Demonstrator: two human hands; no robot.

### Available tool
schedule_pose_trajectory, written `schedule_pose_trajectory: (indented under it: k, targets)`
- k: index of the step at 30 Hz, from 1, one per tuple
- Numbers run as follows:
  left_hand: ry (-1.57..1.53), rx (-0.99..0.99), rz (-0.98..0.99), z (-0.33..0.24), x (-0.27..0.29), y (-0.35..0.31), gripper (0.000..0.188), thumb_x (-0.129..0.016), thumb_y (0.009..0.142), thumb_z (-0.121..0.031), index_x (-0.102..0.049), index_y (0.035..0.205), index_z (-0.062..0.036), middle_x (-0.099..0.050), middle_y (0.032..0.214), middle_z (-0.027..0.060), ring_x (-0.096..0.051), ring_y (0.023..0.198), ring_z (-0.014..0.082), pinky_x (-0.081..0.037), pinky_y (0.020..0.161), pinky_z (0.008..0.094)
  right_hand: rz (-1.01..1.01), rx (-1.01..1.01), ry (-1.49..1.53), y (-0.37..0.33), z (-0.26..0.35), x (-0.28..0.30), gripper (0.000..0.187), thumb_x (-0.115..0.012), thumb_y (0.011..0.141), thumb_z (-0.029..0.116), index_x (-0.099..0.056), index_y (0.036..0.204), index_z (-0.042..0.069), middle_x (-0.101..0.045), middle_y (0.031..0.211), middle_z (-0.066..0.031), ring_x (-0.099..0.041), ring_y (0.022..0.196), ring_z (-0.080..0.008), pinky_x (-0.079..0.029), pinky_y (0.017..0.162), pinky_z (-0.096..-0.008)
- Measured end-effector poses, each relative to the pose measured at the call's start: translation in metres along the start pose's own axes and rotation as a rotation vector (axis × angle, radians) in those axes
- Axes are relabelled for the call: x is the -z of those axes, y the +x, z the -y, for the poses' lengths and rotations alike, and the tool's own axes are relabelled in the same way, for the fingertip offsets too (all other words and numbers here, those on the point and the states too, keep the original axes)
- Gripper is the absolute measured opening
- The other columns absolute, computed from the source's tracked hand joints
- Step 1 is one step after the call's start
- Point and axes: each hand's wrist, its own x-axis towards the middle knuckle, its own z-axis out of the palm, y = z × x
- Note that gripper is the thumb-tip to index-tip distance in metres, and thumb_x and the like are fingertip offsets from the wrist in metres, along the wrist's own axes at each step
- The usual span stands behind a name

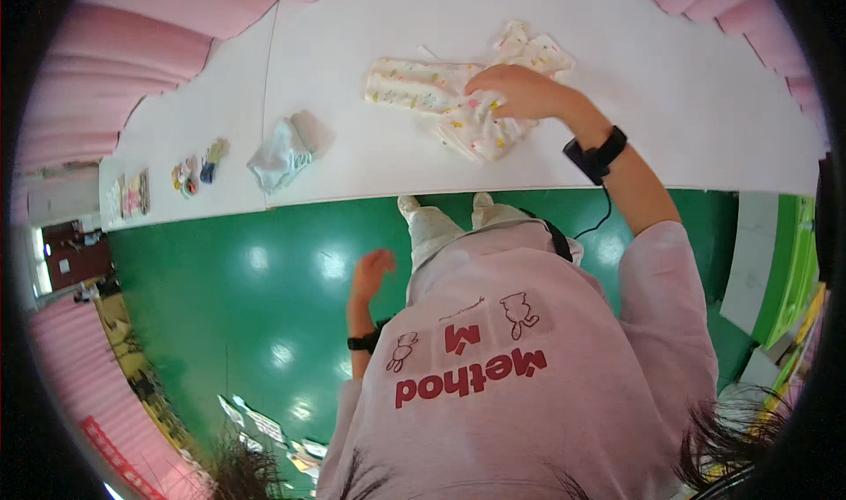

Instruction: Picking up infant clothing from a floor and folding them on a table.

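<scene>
A small cream baby garment [410, 84] with a colourful print lies spread on the white table, its parts reaching left, toward the near edge and up to the right. Over its middle is my right hand [522, 91], fingers stretched to the left and thumb apart from them; the fingertips seem to rest on the cloth, with no fold visibly gripped. My left hand [374, 271] hangs in the air below the table's near edge, beside my body. Its fingers are loosely bent and apart, with nothing in them.
Left on the white table [344, 15] sits a crumpled pale blue cloth item [282, 155]. Farther left are small coloured items [185, 176], a dark blue one [210, 165] and a small stack [134, 193]. Pink draped cloth [176, 24] lines the far edge. Papers [260, 422] lie on the green floor.
</scene>
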Motion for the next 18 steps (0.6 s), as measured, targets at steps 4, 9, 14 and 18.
schedule_pose_trajectory:
  k: [4, 9, 14, 18]
  targets:
    - [0.065, -0.329, -0.139, -0.149, -0.02, 0.032, 0.021, -0.049, 0.082, -0.015, -0.056, 0.094, 0.0006, -0.057, 0.083, 0.0072, -0.053, 0.074, 0.0141, -0.043, 0.068, 0.0265, 0.055, -0.01, -0.134, 0.025, 0.023, -0.029, 0.038, -0.064, 0.06, 0.01, -0.057, 0.098, 0.013, -0.056, 0.096, -0.0041, -0.044, 0.104, -0.0206, -0.029, 0.092, -0.0385]
    - [0.205, -0.543, -0.287, -0.203, -0.042, 0.096, 0.027, -0.055, 0.078, -0.019, -0.055, 0.099, -0.0027, -0.059, 0.089, 0.0117, -0.057, 0.077, 0.0231, -0.044, 0.067, 0.0312, 0.124, -0.01, -0.064, 0.043, 0.034, -0.033, 0.023, -0.062, 0.062, 0.008, -0.06, 0.085, 0.011, -0.057, 0.086, -0.0011, -0.05, 0.093, -0.019, -0.037, 0.082, -0.0348]
    - [0.313, -0.404, -0.112, -0.209, -0.057, 0.132, 0.031, -0.056, 0.076, -0.026, -0.057, 0.096, -0.0032, -0.06, 0.085, 0.0113, -0.056, 0.076, 0.0222, -0.044, 0.068, 0.0315, 0.031, -0.042, 0.164, 0.034, 0.029, -0.038, 0.016, -0.059, 0.063, 0.004, -0.061, 0.079, 0.008, -0.058, 0.078, -0.0044, -0.055, 0.078, -0.0198, -0.043, 0.068, -0.0306]
    - [0.353, -0.355, -0.138, -0.208, -0.061, 0.144, 0.031, -0.056, 0.075, -0.03, -0.058, 0.09, -0.0034, -0.059, 0.084, 0.0118, -0.057, 0.076, 0.0228, -0.044, 0.067, 0.0315, -0.009, -0.101, 0.204, 0.028, 0.03, -0.042, 0.012, -0.057, 0.065, 0.003, -0.061, 0.075, 0.008, -0.059, 0.074, -0.0059, -0.057, 0.073, -0.0212, -0.044, 0.064, -0.032]
